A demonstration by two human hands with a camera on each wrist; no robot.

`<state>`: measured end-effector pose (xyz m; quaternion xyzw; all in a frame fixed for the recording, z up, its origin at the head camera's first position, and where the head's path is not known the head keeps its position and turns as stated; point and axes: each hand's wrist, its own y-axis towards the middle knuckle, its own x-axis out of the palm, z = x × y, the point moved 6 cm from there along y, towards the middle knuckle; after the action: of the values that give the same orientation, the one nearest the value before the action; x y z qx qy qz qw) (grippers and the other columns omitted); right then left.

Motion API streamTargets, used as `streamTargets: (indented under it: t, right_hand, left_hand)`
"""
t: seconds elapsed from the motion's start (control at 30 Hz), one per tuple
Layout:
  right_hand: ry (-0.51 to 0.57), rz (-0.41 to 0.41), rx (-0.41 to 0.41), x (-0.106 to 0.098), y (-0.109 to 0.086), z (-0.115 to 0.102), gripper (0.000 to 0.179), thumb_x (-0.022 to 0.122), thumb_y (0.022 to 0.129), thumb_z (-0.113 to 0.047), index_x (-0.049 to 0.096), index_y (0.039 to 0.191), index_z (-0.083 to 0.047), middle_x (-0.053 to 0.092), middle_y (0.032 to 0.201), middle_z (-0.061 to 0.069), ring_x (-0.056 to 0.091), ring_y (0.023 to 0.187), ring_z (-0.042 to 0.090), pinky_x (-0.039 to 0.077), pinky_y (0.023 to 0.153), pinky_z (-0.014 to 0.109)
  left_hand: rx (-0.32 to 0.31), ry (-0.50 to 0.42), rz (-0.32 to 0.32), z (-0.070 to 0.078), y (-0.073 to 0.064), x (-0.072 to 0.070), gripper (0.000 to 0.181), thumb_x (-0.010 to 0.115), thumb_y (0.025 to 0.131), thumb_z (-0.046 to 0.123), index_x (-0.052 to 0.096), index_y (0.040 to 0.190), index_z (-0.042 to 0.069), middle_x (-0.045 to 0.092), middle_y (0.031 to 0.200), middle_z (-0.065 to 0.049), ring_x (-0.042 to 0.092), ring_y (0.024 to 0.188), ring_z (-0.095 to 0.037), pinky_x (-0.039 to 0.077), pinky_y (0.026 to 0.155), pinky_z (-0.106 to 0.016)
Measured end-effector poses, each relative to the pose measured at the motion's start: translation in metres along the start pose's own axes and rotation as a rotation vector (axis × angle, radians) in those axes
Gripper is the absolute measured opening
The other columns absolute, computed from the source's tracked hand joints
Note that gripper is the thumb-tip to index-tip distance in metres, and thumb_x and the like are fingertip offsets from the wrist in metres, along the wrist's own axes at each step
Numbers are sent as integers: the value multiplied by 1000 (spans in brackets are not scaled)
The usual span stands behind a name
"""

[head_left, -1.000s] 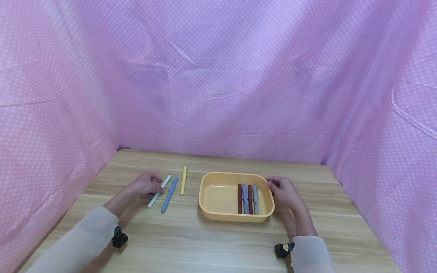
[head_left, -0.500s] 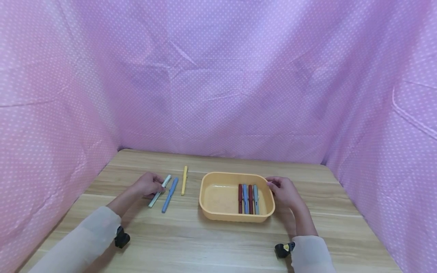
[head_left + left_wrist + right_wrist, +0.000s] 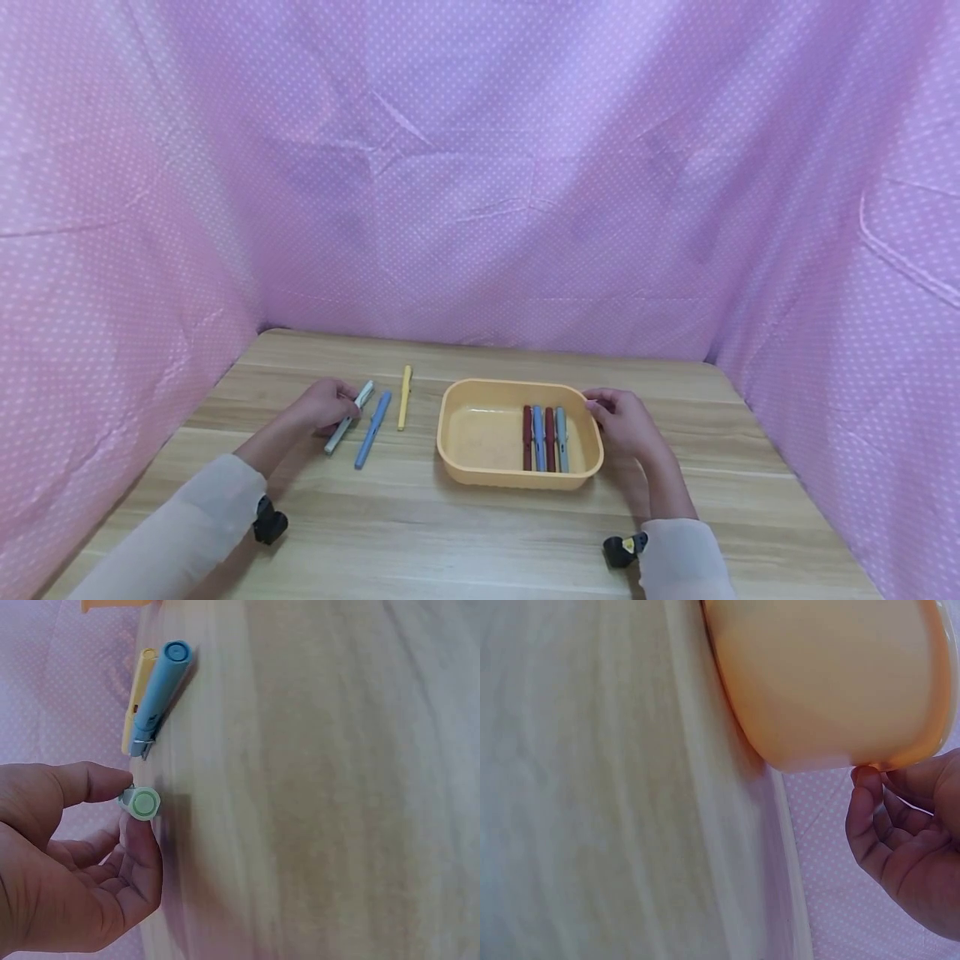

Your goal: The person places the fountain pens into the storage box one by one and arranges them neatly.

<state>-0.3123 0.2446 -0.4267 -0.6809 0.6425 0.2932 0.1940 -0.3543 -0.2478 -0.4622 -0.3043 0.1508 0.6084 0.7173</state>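
Pale green pen (image 3: 145,804) is in the left hand (image 3: 324,406), pinched between thumb and fingertips, narrow grip. It slants over the left part of the table (image 3: 450,542); can't tell if its near end touches the wood. Loose blue pen (image 3: 372,429) lies just right of it, at a similar slant. Yellow pen (image 3: 405,397) is next, closer to upright in the head view. Right of those: orange-yellow tray (image 3: 510,479), 4 pens side by side in its right half. Left to right: 2 dark red pens (image 3: 527,437) with a blue one between, then a grey-green pen (image 3: 562,440). Right hand (image 3: 624,421) pinches the tray's right rim. Pink dotted cloth (image 3: 480,167) behind and at both sides.
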Motion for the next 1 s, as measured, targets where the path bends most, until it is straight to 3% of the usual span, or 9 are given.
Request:
streamTargets:
  t: [0.13, 0.37, 0.73, 1.0]
  right_hand:
    - [-7, 4, 2, 0, 0, -1, 25, 56, 105, -8, 67, 123, 6, 72, 102, 14, 66, 91, 22, 58, 76, 28]
    - [-7, -2, 13, -1, 1, -1, 26, 55, 105, -7, 67, 125, 6, 72, 102, 13, 65, 91, 20, 57, 75, 27]
    - [16, -6, 4, 0, 1, 0, 26, 54, 105, -6, 66, 125, 8, 72, 105, 18, 67, 93, 23, 59, 75, 25]
    - [17, -8, 1, 1, 0, 0, 26, 54, 105, -6, 66, 125, 8, 72, 103, 16, 66, 91, 22, 59, 73, 25]
  left_hand:
    - [34, 4, 4, 9, -2, -5, 38, 67, 87, 4, 62, 121, -11, 63, 87, -10, 50, 61, -12, 44, 49, -22]
    - [13, -53, -3, 17, -4, -13, 40, 64, 89, 6, 61, 125, -9, 61, 105, -13, 54, 85, -20, 50, 67, -28]
    - [71, -63, 5, 37, -3, -21, 39, 58, 95, 5, 57, 129, -12, 62, 100, -12, 57, 85, -19, 52, 65, -28]
    - [85, -71, 6, 50, -3, -24, 43, 59, 97, 10, 53, 135, -11, 61, 112, -15, 57, 97, -24, 56, 72, -29]
